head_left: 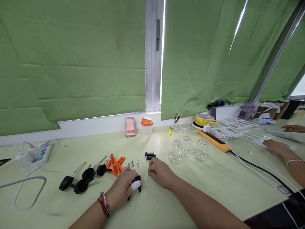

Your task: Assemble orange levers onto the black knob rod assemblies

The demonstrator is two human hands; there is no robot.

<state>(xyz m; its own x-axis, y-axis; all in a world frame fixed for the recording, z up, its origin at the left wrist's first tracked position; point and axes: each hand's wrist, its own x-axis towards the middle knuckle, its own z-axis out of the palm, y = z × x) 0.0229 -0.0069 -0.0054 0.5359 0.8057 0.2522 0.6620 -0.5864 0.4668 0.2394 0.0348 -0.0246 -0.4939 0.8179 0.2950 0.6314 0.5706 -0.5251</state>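
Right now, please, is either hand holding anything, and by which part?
The left hand touches a black handle, grip unclear; whether the right hand holds anything cannot be told.

Pretty busy pale green tabletop: orange plastic pieces, black knobs with metal rods, black toothed bars, glass jars, orange-lidded shaker cup, orange power strip, tiny bits that might be screws.
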